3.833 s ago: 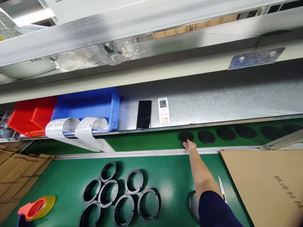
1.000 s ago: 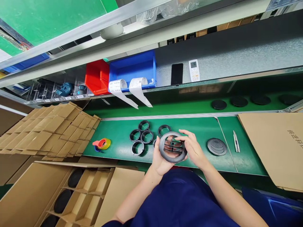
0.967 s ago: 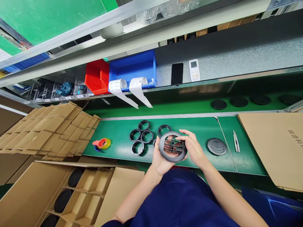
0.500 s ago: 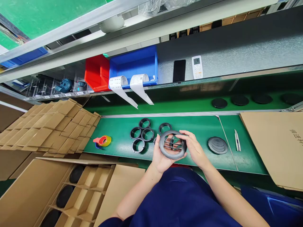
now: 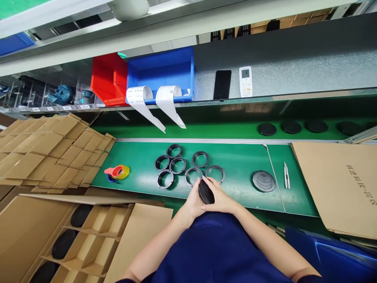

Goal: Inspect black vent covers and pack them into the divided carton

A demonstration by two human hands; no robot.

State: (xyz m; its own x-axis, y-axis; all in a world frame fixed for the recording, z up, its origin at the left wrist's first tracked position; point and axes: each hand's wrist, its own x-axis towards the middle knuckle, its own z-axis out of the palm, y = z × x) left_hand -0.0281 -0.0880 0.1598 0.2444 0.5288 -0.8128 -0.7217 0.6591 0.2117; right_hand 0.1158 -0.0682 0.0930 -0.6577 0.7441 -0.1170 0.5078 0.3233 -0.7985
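Just in front of my body, both hands are closed around a round black air vent [image 5: 206, 192], tilted on edge with its dark face showing. My left hand [image 5: 192, 202] grips it from the left side. My right hand [image 5: 220, 198] has its fingers over the top and the thumb low on the right edge. Behind the hands, several black rings [image 5: 170, 167] lie on the green bench; the nearest one, an open ring [image 5: 223, 174], sits close to my right fingers. Another round vent [image 5: 264, 181] with a closed face lies flat to the right.
A utility knife [image 5: 286, 175] and flat cardboard [image 5: 332, 184] are at the right. At the left are a tape roll [image 5: 125, 171], stacked cardboard dividers [image 5: 59, 153] and a partitioned carton [image 5: 141, 228] holding black discs. Blue bin [image 5: 165, 70], red bin [image 5: 107, 84], phone [image 5: 222, 84] and remote [image 5: 245, 81] occupy the shelf.
The vent has been turned from facing up, with its slats and opening visible, to a steep tilt showing a dark face. Both hands have come closer to my body, and my right hand now wraps it.
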